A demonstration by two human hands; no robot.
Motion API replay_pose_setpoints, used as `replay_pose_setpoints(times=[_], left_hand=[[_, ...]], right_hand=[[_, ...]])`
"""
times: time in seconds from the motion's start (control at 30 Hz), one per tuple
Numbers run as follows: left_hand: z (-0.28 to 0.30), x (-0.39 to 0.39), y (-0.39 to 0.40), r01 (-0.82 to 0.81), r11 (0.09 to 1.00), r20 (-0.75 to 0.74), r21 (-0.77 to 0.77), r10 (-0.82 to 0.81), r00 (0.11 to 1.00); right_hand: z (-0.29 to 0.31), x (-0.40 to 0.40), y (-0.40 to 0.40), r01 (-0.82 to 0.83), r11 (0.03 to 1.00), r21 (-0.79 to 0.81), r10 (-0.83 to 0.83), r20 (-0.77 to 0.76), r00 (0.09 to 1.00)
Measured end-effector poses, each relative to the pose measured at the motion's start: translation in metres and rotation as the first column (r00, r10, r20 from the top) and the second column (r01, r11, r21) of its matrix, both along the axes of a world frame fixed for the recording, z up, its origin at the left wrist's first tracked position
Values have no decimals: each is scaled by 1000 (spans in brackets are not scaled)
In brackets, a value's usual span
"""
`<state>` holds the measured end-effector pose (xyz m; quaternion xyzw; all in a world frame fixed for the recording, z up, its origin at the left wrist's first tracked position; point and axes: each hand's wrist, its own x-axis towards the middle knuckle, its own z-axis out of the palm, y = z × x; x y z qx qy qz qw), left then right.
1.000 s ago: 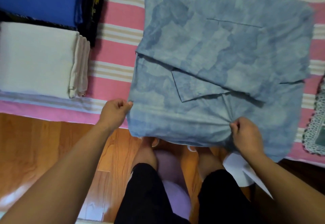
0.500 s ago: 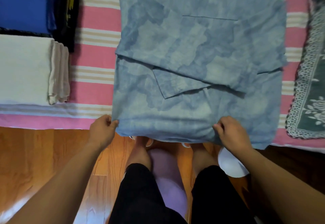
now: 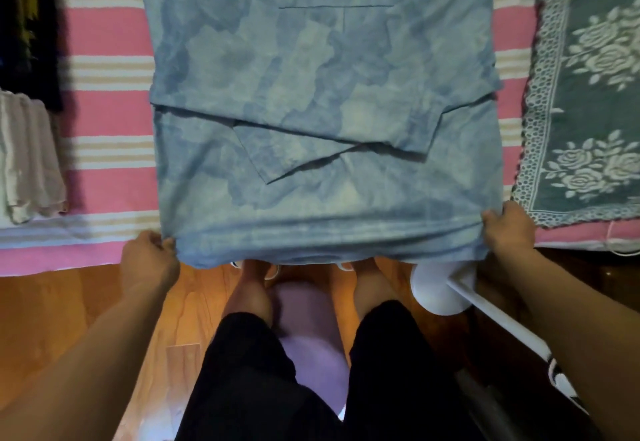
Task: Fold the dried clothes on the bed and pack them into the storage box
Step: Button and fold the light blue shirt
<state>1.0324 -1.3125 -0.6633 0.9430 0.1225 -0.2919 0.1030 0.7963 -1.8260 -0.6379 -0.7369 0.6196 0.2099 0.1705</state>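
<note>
Blue garment [image 3: 322,101]: centre frame, flat on striped bed [image 3: 107,42]. Your right hand [image 3: 509,229] has slid out to its lower-right corner; left hand [image 3: 149,260] pinches lower-left. Both grip hem, ready for next fold

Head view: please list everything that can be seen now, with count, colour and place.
shirt: one, mottled blue, partly folded, middle of the bed, near edge hanging over the bed edge
bed cover: one, pink with cream stripes, under the shirt
folded cloth: one stack, off-white, left edge of the view
dark clothes: one pile, black, top left
mat: one, grey-green with white roses and lace border, right side of the bed
floor: wooden, orange-brown, below the bed edge
white object: one, round with a bar, on the floor at right
left hand: grip on the shirt's near left corner
right hand: grip on the shirt's near right corner
legs: two, black shorts, bottom middle
</note>
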Motion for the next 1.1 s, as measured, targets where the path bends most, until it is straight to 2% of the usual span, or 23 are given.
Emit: replay_pose_setpoints(times=[0.1, 0.13, 0.17, 0.2, 0.23, 0.27, 0.3, 0.33, 0.37, 0.43, 0.47, 0.5, 0.53, 0.57, 0.6, 0.63, 0.73, 0.83, 0.9, 0.97, 1.03, 1.07, 1.1], left_hand=[[7, 3, -11, 7, 995, 33, 102, -10, 999], [8, 4, -18, 90, 984, 128, 154, -110, 986], [10, 6, -27, 261, 941, 213, 215, -306, 928], [10, 6, -37, 488, 842, 221, 230, -533, 816], [8, 2, -46, 711, 673, 190, 205, -739, 646], [5, -3, -52, 836, 530, 120, 140, -847, 517], [1, -5, -56, 894, 443, 57, 72, -896, 440], [3, -4, -66, 897, 442, -7, 10, -897, 442], [6, -2, -76, 892, 452, -45, 0, -891, 451], [24, 11, -111, 807, 590, -44, 9, -806, 590], [29, 20, -133, 654, 753, -23, -70, -656, 754], [30, 32, -153, 411, 900, -39, -143, -420, 907], [30, 43, -169, 124, 972, -118, -199, -149, 982], [24, 53, -181, -140, 950, -180, -278, 92, 979], [17, 61, -188, -307, 895, -199, -324, 252, 947], [9, 67, -192, -394, 843, -203, -365, 341, 918], [-2, 73, -194, -560, 691, -241, -457, 510, 826], [0, 71, -185, -526, 705, -192, -477, 500, 844], [3, 74, -178, -476, 756, -163, -450, 454, 876], [12, 77, -176, -411, 828, -148, -383, 384, 911], [22, 80, -178, -141, 958, 66, -250, 162, 985], [30, 79, -184, 84, 982, 243, -171, -41, 969], [35, 79, -190, 338, 937, 401, -92, -275, 873]], right_hand=[[1, 7, 1, 1, 999, -54, -1, 3, 1000], [4, 11, 6, -75, 988, -138, 78, 17, 997], [4, 14, 13, -214, 950, -227, 228, 39, 973], [4, 15, 22, -410, 867, -283, 440, 50, 896], [1, 14, 30, -614, 741, -273, 643, 22, 766], [-3, 12, 38, -771, 607, -191, 782, -29, 622], [-4, 11, 45, -841, 535, -76, 836, -92, 540], [-1, 16, 48, -839, 545, 5, 830, -146, 538], [4, 28, 49, -799, 601, 19, 789, -174, 590], [14, 66, 49, -689, 717, -109, 689, -43, 724], [15, 87, 49, -611, 774, -169, 629, 96, 771], [15, 111, 48, -493, 848, -197, 529, 238, 815], [12, 136, 44, -300, 944, -139, 330, 387, 861], [6, 159, 40, -58, 998, 35, 33, 491, 871], [-3, 174, 37, 151, 963, 222, -248, 518, 819], [-10, 184, 35, 280, 897, 343, -430, 523, 736], [-10, 189, 38, 377, 832, 407, -552, 529, 645], [0, 158, 60, 390, 831, 397, -556, 546, 627], [-2, 143, 66, 363, 864, 348, -499, 503, 706], [-1, 149, 57, 303, 939, 163, -343, 449, 825], [1, 168, 47, 113, 985, -127, -59, 368, 928], [9, 178, 49, -65, 961, -269, 167, 377, 911], [13, 193, 56, -268, 887, -376, 415, 396, 819]])
